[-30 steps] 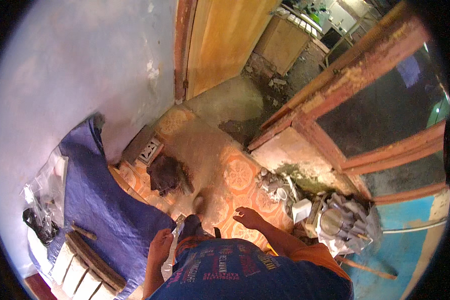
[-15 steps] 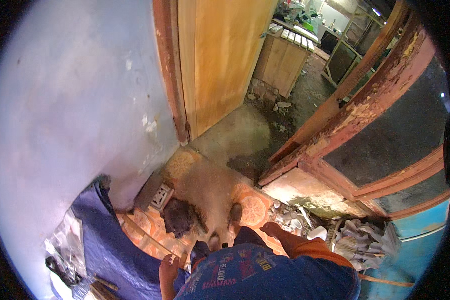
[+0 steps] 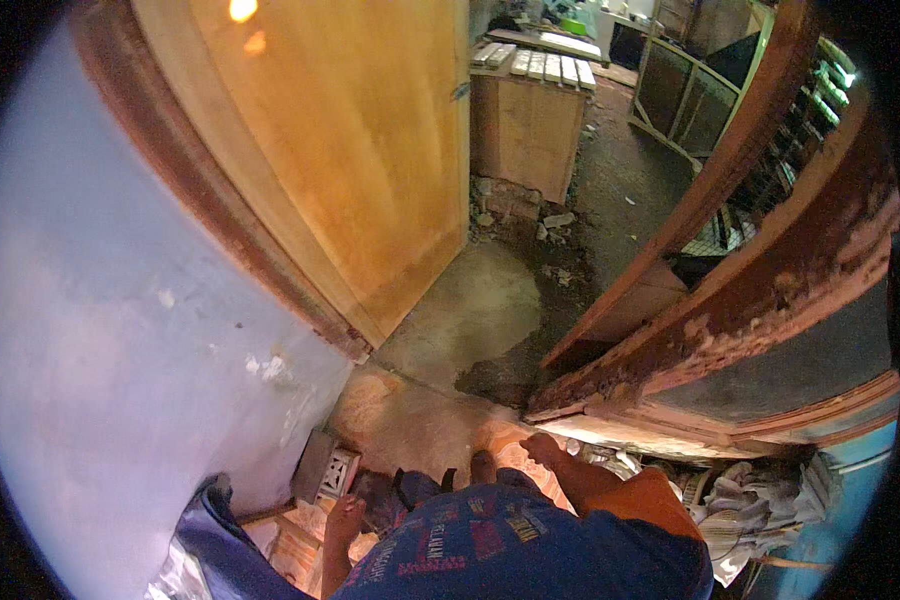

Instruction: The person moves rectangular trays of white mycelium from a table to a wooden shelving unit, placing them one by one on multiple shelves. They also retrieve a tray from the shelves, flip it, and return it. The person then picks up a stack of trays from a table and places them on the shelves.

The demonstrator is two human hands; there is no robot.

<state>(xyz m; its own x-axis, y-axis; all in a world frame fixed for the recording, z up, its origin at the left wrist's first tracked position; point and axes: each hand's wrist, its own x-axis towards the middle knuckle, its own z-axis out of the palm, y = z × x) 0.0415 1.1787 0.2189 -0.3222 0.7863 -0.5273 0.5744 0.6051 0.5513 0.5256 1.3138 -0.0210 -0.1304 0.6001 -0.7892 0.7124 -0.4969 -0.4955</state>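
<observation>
My left hand [image 3: 345,517] hangs low beside my body, its fingers loosely apart with nothing in them. Nearest to it are a dark crumpled cloth [image 3: 375,488] and a patterned vent block [image 3: 338,474] by the wall. On the other side, my right hand [image 3: 543,450] is held out a little from my dark blue shirt, fingers slightly bent and no object visible in it. It appears above the orange patterned floor tiles [image 3: 510,450], close to the foot of the right door frame [image 3: 620,400]. Neither hand touches anything that I can see.
A wooden door [image 3: 340,160] stands open on the left, giving onto a cement floor [image 3: 480,300]. Beyond is a wooden cabinet [image 3: 525,125] with pale strips on top and broken stones below. Blue sheeting [image 3: 230,550] lies lower left; pale bundled material [image 3: 760,505] is piled at right.
The view has advanced toward the doorway and tilted up. The door and cabinet look larger, while the blue sheeting has dropped toward the lower edge. Both hands remain empty at my sides.
</observation>
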